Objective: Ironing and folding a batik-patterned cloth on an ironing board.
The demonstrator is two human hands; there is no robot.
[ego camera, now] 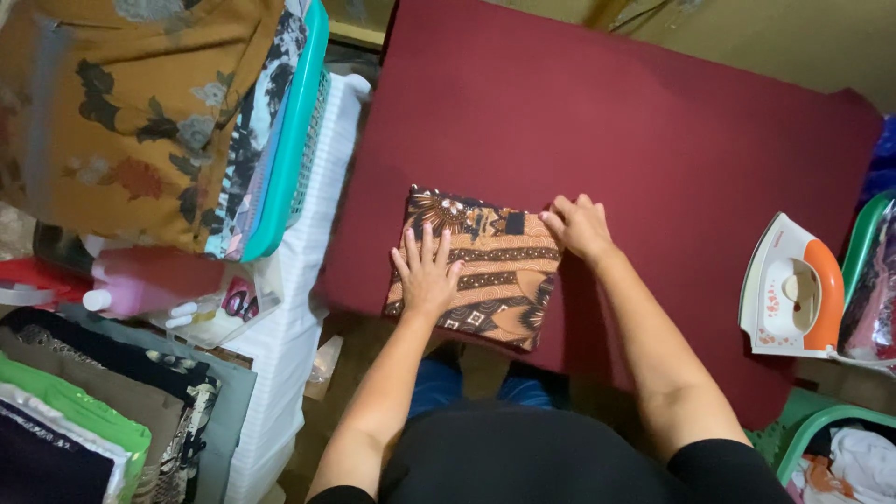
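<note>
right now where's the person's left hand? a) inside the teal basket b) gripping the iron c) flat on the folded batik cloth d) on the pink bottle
c: the left hand lies palm-down, fingers spread, on the folded brown patterned cloth.

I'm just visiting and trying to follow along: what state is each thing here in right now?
Batik cloth: folded into a small rectangle, lying on the red board.
Left hand: flat on the cloth, fingers spread.
Right hand: pressing the cloth's top right corner.
Iron: standing on its heel, apart from the hands.
Red board: covered in red fabric.
Teal basket: piled high with clothes.
Pink bottle: lying on its side.
</note>
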